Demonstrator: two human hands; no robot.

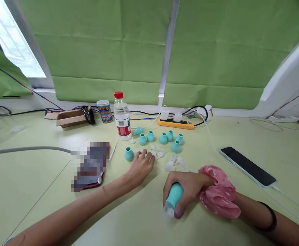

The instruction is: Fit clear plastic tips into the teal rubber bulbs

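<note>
My right hand (189,188) wraps round a teal rubber squeeze bulb (175,194), tilted toward me, with a clear plastic tip (170,212) at its lower end. Farther forward, my left hand (143,164) reaches down to the table, fingers bent and somewhat apart, beside small clear plastic pieces (159,153). What lies under its fingertips is partly hidden. Left of that hand stands a loose teal bulb (129,154), its neck upward. Several more teal bulbs (163,138) stand behind, and one bulb (138,131) lies on its side. More translucent plastic parts (170,165) lie between my hands.
A red-capped bottle (123,119), a can (104,111) and an open cardboard box (71,118) stand at the back. Cables run to an orange power strip (175,123). A blurred-out phone (94,167) lies left; another phone (248,165) lies right with a charging cable.
</note>
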